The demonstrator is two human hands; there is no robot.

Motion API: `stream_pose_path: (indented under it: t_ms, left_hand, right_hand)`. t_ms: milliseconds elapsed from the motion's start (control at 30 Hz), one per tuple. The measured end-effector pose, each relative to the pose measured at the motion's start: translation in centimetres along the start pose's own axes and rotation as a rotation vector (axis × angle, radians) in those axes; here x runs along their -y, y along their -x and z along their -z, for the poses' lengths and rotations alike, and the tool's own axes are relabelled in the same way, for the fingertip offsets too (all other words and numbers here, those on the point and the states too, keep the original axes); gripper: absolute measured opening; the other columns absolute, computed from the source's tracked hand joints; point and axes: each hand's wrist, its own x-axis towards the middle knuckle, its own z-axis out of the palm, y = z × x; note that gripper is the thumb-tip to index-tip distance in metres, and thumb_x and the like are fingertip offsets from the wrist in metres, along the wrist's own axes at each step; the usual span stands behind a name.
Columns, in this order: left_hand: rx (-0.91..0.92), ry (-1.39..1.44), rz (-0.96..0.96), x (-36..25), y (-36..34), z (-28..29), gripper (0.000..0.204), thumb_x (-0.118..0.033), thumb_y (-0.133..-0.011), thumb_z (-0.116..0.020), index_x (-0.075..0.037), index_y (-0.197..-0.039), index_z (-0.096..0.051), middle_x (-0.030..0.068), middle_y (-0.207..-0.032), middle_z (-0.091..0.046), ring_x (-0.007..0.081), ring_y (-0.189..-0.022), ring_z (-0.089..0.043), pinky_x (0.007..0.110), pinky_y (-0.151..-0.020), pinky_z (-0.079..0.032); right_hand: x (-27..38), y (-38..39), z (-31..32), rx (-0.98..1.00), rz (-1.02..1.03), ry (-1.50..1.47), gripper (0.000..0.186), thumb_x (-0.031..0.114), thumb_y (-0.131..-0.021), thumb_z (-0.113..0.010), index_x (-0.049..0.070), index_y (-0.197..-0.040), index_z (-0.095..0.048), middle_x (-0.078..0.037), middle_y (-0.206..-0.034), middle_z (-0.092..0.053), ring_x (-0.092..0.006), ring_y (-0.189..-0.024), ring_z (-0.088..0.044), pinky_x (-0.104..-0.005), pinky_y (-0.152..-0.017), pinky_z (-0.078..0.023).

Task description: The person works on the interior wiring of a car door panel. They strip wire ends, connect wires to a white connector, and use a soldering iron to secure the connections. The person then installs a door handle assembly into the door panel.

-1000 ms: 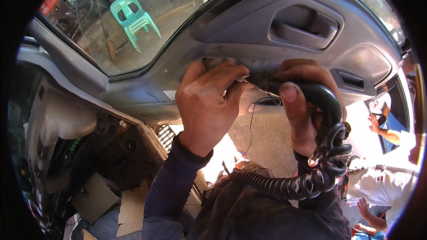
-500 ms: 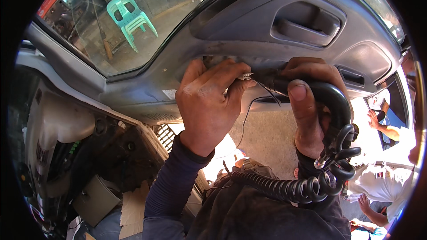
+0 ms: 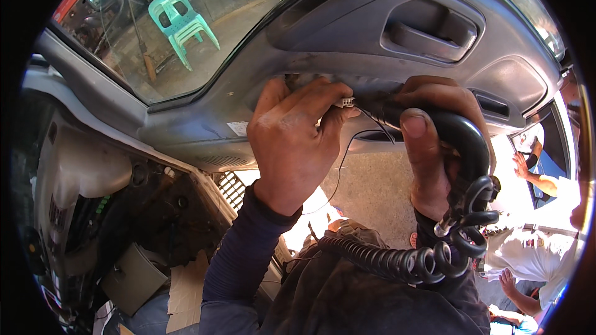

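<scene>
My left hand (image 3: 298, 136) pinches a small white plastic connector (image 3: 346, 103) between thumb and fingers, against a recess in the grey door panel (image 3: 310, 34). A thin dark wire (image 3: 366, 114) runs by it. My right hand (image 3: 428, 155) is wrapped round a curved black tube or handle (image 3: 462, 130), whose far end points toward the connector and lies partly hidden in shadow. A coiled black hose (image 3: 385, 260) hangs from it across my dark clothing, with a metal fitting (image 3: 442, 226) by the coils.
Green plastic chairs (image 3: 183, 28) show through the door glass. The car's interior (image 3: 81, 186) fills the lower left, with cardboard (image 3: 186, 291) and a grey panel (image 3: 130, 279). At right, other people's hands (image 3: 521, 164) and a white shirt (image 3: 528, 254) appear beside another vehicle (image 3: 546, 149).
Both hands have shifted slightly up and to the right, carrying the connector and black tube with them. The grips stay closed, and a little more of the connector shows.
</scene>
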Motion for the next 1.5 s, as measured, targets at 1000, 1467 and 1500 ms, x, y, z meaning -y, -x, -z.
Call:
stream_pose_path:
  t_ms: [1000,1467,1500]
  left_hand:
    - [0.158,0.184,0.225,0.9,0.9,5.6,0.068,-0.010,-0.081,-0.083,-0.013,-0.145,-0.060,0.0089,-0.130,-0.070,0.0144,-0.068,-0.059,0.030,-0.064,-0.052]
    - [0.728,0.747,1.086,-8.6,25.5,22.0,0.055,-0.045,-0.109,-0.043,0.002,-0.127,-0.064,0.0145,-0.106,-0.065,0.0227,-0.101,-0.063,0.035,-0.092,-0.051]
    - [0.636,0.911,1.190,-10.6,25.9,23.9,0.062,-0.051,-0.108,-0.044,0.004,-0.129,-0.063,0.0104,-0.095,-0.061,0.0221,-0.088,-0.061,0.034,-0.082,-0.052]
  right_hand:
    - [4.7,0.3,-1.3,0.089,0.030,-0.398,0.036,0.036,-0.096,-0.070,0.001,-0.102,-0.062,-0.017,-0.101,-0.066,-0.0222,-0.091,-0.064,-0.0359,-0.085,-0.050]
    - [18.5,-5.0,-20.7,0.037,0.126,-0.912,0.027,0.014,-0.086,-0.063,-0.004,-0.102,-0.052,-0.031,-0.091,-0.063,-0.0525,-0.093,-0.061,-0.0583,-0.082,-0.048]
    - [19.1,-5.7,-21.8,0.112,0.094,-0.921,0.028,0.018,-0.088,-0.064,-0.005,-0.101,-0.055,-0.031,-0.091,-0.064,-0.0521,-0.094,-0.061,-0.0577,-0.082,-0.049]
